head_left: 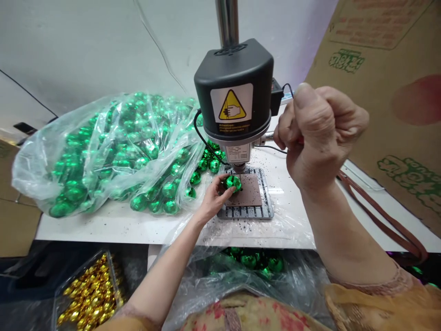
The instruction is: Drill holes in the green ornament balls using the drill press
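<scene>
A small black bench drill press [234,94] with a yellow warning label stands on the white table [113,225]. My left hand [213,197] pinches a shiny green faceted ball [233,182] on the brown pad of the ribbed drill base [248,211], right under the chuck. Raised to the drill's right, my right hand [319,135] is a closed fist around the feed lever, of which only a red sliver shows.
A big clear bag of green balls [110,151] lies left of the drill. Another clear bag with green balls [258,263] hangs below the table edge. A tray of gold beads [87,289] sits lower left. Cardboard boxes [389,92] lean at right. Brown straps [379,216] trail there.
</scene>
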A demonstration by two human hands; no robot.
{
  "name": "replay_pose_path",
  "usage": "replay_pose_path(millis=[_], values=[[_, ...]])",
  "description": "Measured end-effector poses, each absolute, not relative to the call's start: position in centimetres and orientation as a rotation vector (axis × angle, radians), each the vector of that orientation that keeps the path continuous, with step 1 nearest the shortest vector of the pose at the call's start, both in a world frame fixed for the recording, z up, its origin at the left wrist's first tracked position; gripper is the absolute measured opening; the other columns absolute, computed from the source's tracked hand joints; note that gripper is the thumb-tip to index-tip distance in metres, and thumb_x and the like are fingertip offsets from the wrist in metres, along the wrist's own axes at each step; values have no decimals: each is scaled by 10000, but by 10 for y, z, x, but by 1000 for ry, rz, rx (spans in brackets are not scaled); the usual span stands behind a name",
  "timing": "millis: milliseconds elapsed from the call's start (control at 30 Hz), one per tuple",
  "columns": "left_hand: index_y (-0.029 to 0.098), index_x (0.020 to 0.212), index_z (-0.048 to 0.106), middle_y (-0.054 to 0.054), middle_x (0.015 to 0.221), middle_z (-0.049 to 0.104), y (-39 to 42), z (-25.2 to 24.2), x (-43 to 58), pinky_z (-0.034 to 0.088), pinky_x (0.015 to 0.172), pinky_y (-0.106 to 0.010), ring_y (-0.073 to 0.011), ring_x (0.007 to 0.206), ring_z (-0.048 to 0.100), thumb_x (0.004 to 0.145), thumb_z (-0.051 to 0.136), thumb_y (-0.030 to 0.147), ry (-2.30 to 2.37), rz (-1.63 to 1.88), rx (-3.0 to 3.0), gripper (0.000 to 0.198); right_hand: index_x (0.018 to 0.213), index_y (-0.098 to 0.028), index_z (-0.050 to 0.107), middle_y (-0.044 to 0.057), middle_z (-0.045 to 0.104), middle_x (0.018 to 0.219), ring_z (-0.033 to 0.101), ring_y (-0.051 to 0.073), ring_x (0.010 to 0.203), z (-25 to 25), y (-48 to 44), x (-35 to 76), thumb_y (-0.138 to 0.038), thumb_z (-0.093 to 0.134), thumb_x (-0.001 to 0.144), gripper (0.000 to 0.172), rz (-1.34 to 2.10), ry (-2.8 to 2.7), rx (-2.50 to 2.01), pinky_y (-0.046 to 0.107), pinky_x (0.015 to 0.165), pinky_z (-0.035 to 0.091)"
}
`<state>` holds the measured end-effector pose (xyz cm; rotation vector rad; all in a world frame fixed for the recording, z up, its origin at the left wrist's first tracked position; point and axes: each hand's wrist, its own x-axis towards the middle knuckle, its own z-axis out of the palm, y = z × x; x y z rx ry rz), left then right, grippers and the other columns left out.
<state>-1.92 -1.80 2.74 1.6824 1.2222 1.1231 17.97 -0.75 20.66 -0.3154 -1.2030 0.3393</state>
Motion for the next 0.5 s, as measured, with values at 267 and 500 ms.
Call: replay_pose_path(millis=[267,500], values=[[226,1225,690,-67,1083,712,-18,32,-2,543,782,-330,-206,912,662,839,814,394,1278,1151,1921,439,547,-197,385,-69,339,465,337,46,422,208,-12,180,-208,619,958,473,378,-1219,-343,248,445,274],[227,1268,639,-83,1233,726,-25,24,14,547,1013,-452,-271,1140,684,839,808,312,1273,1157,1847,468,550,-205,391,-75,333,465,329,51,405,212,-10,181,-169,615,944,455,403,-1232,-337,253,421,282]])
